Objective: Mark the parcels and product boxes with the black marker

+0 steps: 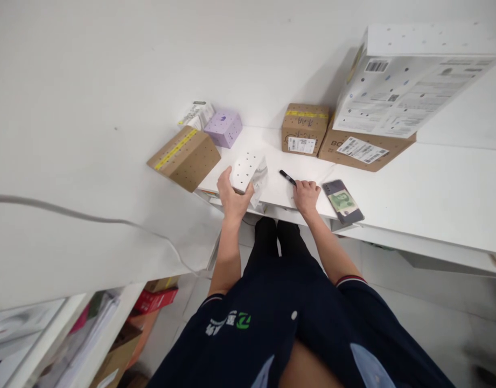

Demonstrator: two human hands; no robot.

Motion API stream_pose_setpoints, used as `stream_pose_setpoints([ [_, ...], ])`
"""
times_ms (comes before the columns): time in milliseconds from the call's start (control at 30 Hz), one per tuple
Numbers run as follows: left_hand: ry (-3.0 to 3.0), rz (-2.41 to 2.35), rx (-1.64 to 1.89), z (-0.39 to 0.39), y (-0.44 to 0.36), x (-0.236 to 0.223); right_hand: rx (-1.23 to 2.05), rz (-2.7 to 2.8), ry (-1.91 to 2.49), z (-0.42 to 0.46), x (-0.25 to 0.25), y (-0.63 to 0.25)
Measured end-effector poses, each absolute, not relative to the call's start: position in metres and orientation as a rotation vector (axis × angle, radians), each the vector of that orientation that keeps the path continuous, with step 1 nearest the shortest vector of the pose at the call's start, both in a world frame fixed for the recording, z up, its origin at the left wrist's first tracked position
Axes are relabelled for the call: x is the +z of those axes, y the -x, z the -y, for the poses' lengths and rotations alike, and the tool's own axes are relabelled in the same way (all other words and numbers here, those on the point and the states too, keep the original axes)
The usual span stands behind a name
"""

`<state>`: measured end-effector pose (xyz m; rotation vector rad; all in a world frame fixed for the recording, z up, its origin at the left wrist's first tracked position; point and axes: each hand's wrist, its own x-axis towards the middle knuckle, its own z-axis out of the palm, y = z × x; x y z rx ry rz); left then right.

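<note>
My left hand (pixel 232 198) grips a small white box (pixel 245 168) with dark dots at the near edge of the white desk, thumb on one side and fingers on the other. A crinkled clear plastic wrapper (pixel 260 179) hangs against the box's right side. Further right, my right hand (pixel 306 195) rests on the desk with its fingers curled round the lower end of a black marker pen (pixel 287 177). The pen's other end points up and left. Just right of that hand lies a dark phone (pixel 343 201) with a green banknote under its clear case.
A taped brown carton (pixel 187 156), a purple box (pixel 223 128) and a white carton (pixel 197 115) stand at the left end. Two brown cartons, one small (pixel 305 129) and one large (pixel 367 149), stand at the back, the larger under a big white box (pixel 409 86). A grey cable (pixel 110 218) crosses the left.
</note>
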<state>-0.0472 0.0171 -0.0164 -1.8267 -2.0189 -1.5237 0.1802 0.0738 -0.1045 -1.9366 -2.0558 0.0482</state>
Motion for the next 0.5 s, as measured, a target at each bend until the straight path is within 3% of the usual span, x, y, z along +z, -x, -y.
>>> stream_pose_setpoints([
  [500,1.648,2.450,-1.364,-0.002,0.045,-0.018,0.023,2.031,2.004,-0.074,-0.106,-0.179],
])
